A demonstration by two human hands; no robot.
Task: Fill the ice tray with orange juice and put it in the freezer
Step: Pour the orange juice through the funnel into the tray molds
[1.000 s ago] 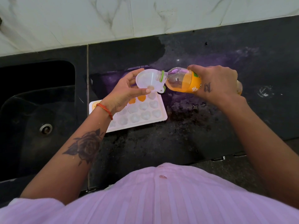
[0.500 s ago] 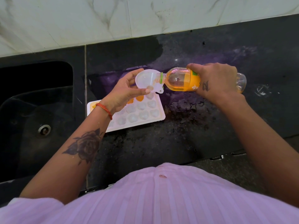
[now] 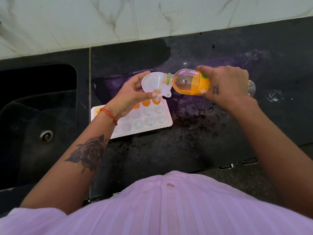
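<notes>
From the head view, the left hand [image 3: 130, 97] reaches in over the near-left part of the ice tray [image 3: 166, 123], forearm angled up from the lower left, with its thumb and fingers closed around a white funnel [image 3: 152, 82] held tilted above the tray's far row. The right hand [image 3: 225, 83] comes from the right, wrist bent, fingers wrapped round the body of the juice bottle [image 3: 189, 82], which lies almost level with its open neck resting at the funnel's rim. A little juice sits at the funnel's throat. The left hand and wrist hide much of the tray's left half, so how many pockets there hold juice cannot be told; the funnel's spout is hidden behind the thumb, and the bottle's label is mostly covered by the right hand. The tray is white, flat on the black tabletop [image 3: 194, 150], just right of the sink [image 3: 42, 116], with rounded pockets in rows. Several pockets along the far row show orange, as does one at the far-left corner; the nearer rows look pale and unfilled. The bottle is clear with a green neck ring and orange juice pooled along its lower side.
</notes>
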